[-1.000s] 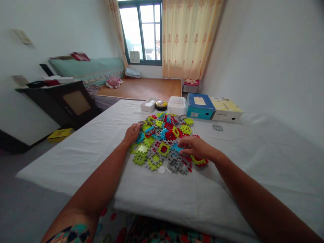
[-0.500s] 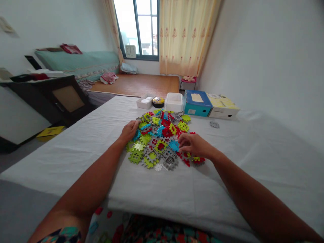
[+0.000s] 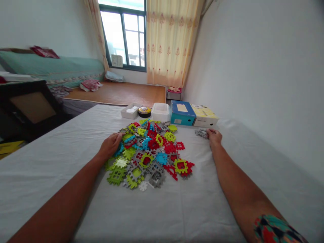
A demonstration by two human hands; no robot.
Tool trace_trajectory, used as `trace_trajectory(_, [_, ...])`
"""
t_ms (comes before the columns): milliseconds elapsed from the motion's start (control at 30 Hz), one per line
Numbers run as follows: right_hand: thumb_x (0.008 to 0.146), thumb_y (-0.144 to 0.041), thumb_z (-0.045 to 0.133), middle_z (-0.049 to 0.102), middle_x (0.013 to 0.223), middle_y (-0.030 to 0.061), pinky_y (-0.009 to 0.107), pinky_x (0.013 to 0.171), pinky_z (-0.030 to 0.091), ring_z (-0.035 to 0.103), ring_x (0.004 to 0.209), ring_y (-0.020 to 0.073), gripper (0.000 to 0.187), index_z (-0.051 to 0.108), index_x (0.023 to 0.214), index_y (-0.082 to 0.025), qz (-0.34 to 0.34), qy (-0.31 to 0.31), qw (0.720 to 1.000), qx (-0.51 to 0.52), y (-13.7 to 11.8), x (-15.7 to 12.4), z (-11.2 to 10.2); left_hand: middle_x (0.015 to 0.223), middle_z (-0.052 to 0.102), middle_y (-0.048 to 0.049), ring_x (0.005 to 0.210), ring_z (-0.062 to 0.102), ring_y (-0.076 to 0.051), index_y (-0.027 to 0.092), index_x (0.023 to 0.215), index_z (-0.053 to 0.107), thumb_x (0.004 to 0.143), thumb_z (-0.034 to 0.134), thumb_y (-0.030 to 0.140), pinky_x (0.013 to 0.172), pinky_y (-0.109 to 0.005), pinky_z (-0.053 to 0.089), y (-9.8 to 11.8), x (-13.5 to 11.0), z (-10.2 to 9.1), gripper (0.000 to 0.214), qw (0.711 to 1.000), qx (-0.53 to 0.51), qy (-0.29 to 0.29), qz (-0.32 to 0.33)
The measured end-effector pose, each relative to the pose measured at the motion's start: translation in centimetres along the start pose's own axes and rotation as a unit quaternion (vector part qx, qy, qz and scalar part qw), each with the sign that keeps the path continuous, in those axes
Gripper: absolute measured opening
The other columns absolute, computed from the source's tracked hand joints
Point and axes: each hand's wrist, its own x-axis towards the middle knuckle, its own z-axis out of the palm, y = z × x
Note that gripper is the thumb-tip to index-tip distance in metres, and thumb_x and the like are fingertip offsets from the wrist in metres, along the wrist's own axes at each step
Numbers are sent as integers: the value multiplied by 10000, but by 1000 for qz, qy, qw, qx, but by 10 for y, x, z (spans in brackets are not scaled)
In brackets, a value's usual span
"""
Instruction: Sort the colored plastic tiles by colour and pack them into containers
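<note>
A heap of interlocking plastic tiles point(image 3: 152, 148) in red, green, blue and grey lies on the white sheet point(image 3: 63, 152). My left hand point(image 3: 110, 145) rests on the heap's left edge, fingers spread loosely over green and blue tiles and gripping nothing. My right hand point(image 3: 214, 136) is stretched out to the far right, away from the heap. Its fingertips are pinched on a lone grey tile point(image 3: 200, 132) lying on the sheet in front of the boxes.
Along the far edge stand a shallow white tray point(image 3: 130, 112), a round black tin point(image 3: 144, 110), a white tub point(image 3: 160, 110), a blue box point(image 3: 182, 113) and a yellow-white box point(image 3: 204, 115). A white wall runs along the right; a dark cabinet point(image 3: 27, 108) stands left.
My right hand left the heap's right side and reached far right to the lone grey tile. My left hand stayed on the heap. The view swung to the right.
</note>
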Motion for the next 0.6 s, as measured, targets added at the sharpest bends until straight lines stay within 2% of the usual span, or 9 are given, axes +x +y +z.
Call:
trace_trajectory(133, [643, -317, 688, 708, 735, 58, 321, 649, 564, 659, 668, 188, 212, 650, 785, -164, -27, -25, 997, -64, 8, 2, 2, 1141, 684, -82, 1069, 621, -238, 194, 1043, 683, 894, 284, 534, 981, -339, 464, 3, 0, -2, 545, 1000, 2, 1, -11])
trace_trajectory(200, [656, -332, 688, 731, 854, 82, 356, 778, 548, 673, 794, 211, 227, 679, 818, -172, -49, -31, 994, -94, 7, 2, -1, 1150, 683, -80, 1071, 623, -240, 196, 1047, 683, 886, 293, 532, 982, -335, 465, 4, 0, -4, 539, 1000, 2, -2, -17])
trace_trajectory(267, [676, -377, 692, 736, 944, 88, 374, 853, 519, 669, 837, 218, 273, 702, 869, -185, -76, -50, 987, -132, 5, -1, -5, 1158, 680, -80, 1076, 619, -239, 197, 1055, 679, 877, 296, 532, 995, -338, 455, 5, 1, -4, 540, 1000, 2, -7, -24])
trace_trajectory(333, [691, -440, 700, 736, 1001, 84, 373, 856, 510, 669, 826, 218, 365, 715, 968, -204, -114, -97, 968, -202, 3, -6, -7, 1161, 678, -83, 1085, 611, -238, 195, 1061, 674, 871, 294, 539, 1009, -344, 443, 4, 1, -4, 547, 999, 3, -14, -28])
trace_trajectory(433, [724, -438, 695, 736, 1035, 67, 357, 858, 503, 671, 879, 225, 388, 714, 1055, -235, -186, -174, 915, -313, 2, -14, -6, 1154, 680, -86, 1087, 606, -242, 198, 1056, 673, 873, 289, 541, 1009, -352, 442, 1, 2, -3, 547, 999, 7, -21, -29])
trace_trajectory(500, [763, -369, 666, 741, 1015, 57, 342, 879, 492, 670, 920, 222, 288, 727, 1012, -238, -213, -191, 894, -345, 1, -16, -5, 1151, 680, -91, 1088, 605, -248, 198, 1049, 676, 878, 285, 544, 1008, -359, 442, 0, 3, -3, 549, 999, 10, -21, -23])
trace_trajectory(600, [794, -274, 618, 744, 988, 51, 330, 880, 488, 669, 916, 211, 208, 730, 965, -234, -216, -182, 887, -365, 0, -16, -5, 1157, 677, -94, 1083, 607, -249, 200, 1044, 679, 885, 280, 552, 1001, -366, 446, -1, 3, -2, 556, 1000, 13, -19, -12])
